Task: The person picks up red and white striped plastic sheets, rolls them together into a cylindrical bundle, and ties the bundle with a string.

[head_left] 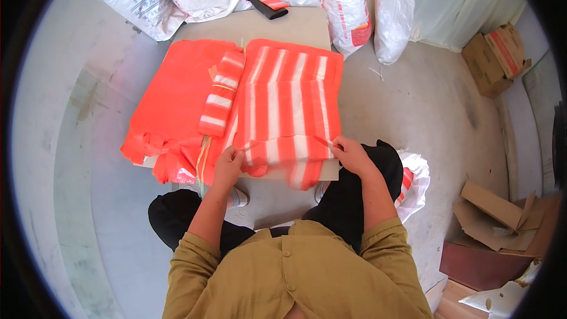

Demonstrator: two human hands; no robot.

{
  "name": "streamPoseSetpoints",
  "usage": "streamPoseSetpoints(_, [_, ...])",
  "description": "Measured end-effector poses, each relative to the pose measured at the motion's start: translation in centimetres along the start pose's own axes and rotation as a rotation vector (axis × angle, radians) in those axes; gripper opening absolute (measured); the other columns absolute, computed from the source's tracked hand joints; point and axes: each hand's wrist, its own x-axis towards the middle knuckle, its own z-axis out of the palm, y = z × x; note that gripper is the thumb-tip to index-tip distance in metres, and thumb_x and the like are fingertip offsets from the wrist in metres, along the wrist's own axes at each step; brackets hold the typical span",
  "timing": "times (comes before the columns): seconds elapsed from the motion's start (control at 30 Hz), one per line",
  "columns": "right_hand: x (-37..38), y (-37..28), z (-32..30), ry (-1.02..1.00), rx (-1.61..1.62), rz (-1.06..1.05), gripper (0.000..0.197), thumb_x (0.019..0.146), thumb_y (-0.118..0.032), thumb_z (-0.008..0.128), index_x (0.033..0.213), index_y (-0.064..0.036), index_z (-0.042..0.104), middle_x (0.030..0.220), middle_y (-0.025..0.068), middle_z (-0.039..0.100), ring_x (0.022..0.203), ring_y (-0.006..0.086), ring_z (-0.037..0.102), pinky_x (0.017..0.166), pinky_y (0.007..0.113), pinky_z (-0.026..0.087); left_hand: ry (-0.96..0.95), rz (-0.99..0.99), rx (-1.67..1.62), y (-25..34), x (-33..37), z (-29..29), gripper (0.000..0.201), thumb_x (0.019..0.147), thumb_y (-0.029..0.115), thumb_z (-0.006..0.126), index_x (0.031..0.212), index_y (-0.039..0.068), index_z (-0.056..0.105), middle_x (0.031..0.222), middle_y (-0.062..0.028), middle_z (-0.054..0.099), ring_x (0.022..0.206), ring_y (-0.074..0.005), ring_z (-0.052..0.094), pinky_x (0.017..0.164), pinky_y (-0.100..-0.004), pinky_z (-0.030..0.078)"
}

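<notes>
A thin orange-and-white striped sheet [287, 100], of plastic or cloth, lies spread on a low board-topped table [295, 22]. Its near end is lifted and folded, with a loose part hanging over the table's front edge. At the near left corner my left hand [228, 166] pinches the sheet's edge. My right hand [352, 155] pinches the same edge at the near right corner, so the fold stretches between them. To the left lies a plain orange pile [171, 91] with ragged near edges. On that pile rests a rolled striped bundle [219, 101] tied with a yellowish band.
A small striped-and-black roll [267, 3] sits at the table's far edge. White printed sacks [346, 3] stand behind it. Cardboard boxes [495, 59] are at the far right, and an opened carton [499, 218] is nearer. A white bag [417, 183] lies beside my right knee.
</notes>
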Motion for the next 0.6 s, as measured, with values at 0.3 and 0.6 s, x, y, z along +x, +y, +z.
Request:
streamPoseSetpoints(0.3, [-0.7, -2.1, 0.0, 0.028, -0.127, 0.006, 0.023, 0.092, -0.027, 0.056, 0.094, -0.0044, 0.060, 0.086, 0.0167, 0.066, 0.083, 0.0320, 0.064, 0.073, 0.040, 0.048, 0.028, -0.102, -0.008, 2.7, -0.8, -0.3, 0.018, 0.097, 0.018, 0.056, 0.088, 0.003, 0.060, 0.070, -0.0025, 0.058, 0.050, -0.0121, 0.056, 0.047, -0.0257, 0.044])
streamPoseSetpoints(0.6, [-0.7, -1.9, 0.2, -0.002, -0.128, 0.118, 0.025, 0.090, -0.029, 0.056, 0.096, -0.0061, 0.063, 0.085, 0.0128, 0.069, 0.083, 0.0295, 0.067, 0.075, 0.038, 0.050, 0.124, 0.027, 0.180, 2.5, 0.0, -1.0, 0.025, 0.091, 0.024, 0.069, 0.082, 0.001, 0.067, 0.067, -0.0014, 0.062, 0.057, -0.0090, 0.055, 0.054, -0.0254, 0.043])
